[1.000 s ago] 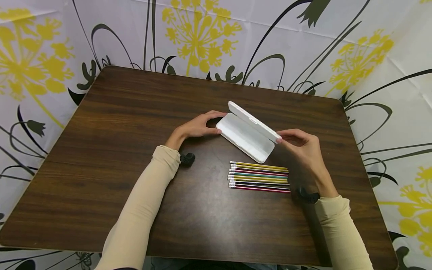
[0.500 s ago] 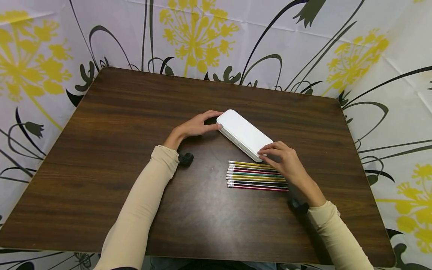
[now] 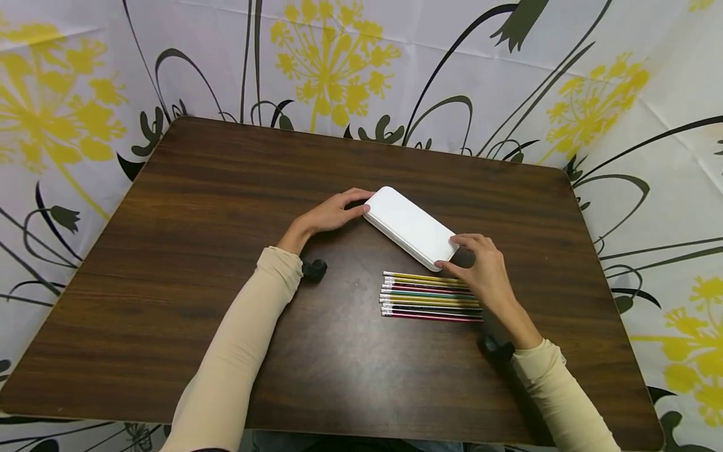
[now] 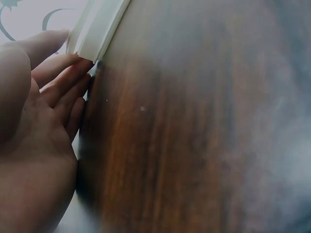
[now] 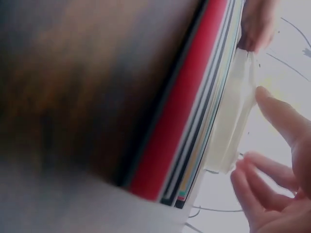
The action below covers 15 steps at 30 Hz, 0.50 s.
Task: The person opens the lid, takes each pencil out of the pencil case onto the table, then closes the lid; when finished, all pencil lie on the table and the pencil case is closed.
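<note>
A white pencil case (image 3: 411, 227) lies with its lid down, slanting across the middle of the table. At its far left end, my left hand (image 3: 327, 213) grips it between thumb and fingers; the left wrist view shows the case's end (image 4: 97, 34) between them. My right hand (image 3: 486, 270) spans the near right end, thumb at the front corner and fingers at the end edge. Just in front of the case, a row of several pencils (image 3: 429, 298) lies side by side, eraser ends to the left. The right hand hides part of their right ends.
The brown wooden table (image 3: 198, 263) has its far edge close to a flower-patterned cloth (image 3: 339, 69). Black wrist cameras (image 3: 314, 270) are worn on both wrists, the right one low beside the pencils.
The pencil case's lid has swung down from open to shut. My right hand moved from the raised lid to the front, then round the case's right end. My left hand stayed in place.
</note>
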{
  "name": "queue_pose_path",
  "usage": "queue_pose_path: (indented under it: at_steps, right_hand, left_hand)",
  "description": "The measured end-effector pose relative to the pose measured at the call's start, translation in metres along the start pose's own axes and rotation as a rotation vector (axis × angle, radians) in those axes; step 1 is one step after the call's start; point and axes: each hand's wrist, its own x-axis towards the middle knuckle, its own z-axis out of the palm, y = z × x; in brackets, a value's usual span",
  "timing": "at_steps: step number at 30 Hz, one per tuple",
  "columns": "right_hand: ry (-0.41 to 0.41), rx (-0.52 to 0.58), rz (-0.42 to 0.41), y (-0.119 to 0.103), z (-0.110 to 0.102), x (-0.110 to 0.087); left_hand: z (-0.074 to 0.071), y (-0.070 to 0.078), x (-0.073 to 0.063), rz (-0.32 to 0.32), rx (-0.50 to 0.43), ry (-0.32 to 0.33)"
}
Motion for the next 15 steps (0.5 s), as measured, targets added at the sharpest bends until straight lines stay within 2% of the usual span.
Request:
queue_pose_path:
  at_steps: [5,9,12,15]
  right_hand:
    - [-0.017,0.021,0.115,0.009,-0.005,0.008]
    - [-0.067,0.128,0.191,0.023,-0.01,0.019]
    - [-0.097,0.211,0.223,0.032,-0.012,0.025]
    - [-0.105,0.241,0.217,0.037,-0.014,0.028]
  left_hand:
    - [0.004,-0.001,-0.001,-0.004,0.044,0.058]
    - [0.008,-0.001,-0.002,-0.012,0.079,0.122]
    - [0.01,0.0,-0.002,-0.017,0.09,0.154]
    - [0.01,0.003,-0.003,-0.017,0.093,0.173]
